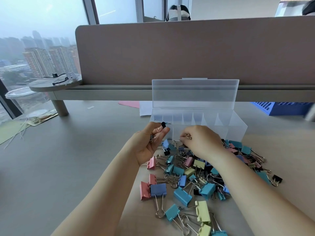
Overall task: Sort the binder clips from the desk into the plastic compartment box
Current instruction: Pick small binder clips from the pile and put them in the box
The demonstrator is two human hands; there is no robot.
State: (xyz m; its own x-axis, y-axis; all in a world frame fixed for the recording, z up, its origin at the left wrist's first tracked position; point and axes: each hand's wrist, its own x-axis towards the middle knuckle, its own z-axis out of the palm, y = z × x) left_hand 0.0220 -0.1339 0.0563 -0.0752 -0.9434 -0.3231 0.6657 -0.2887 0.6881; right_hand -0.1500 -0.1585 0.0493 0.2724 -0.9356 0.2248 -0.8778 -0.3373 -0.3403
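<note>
a small black clip (163, 124) is pinched by the left hand (150, 143) at the open plastic compartment box's (237, 128) 9 o'clock end. a rose-gold clip (187, 136), mostly hidden, is gripped in the curled right hand (202, 142). the binder clips (183, 195) are piled on the table (68, 167) at the box's 6 o'clock, partly covered by the right forearm (255, 184), some cut off below.

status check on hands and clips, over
Left hand pinches small black clip by open box, left end. Right hand pinches coppery clip at the pile. Nothing blocks the box.
</note>
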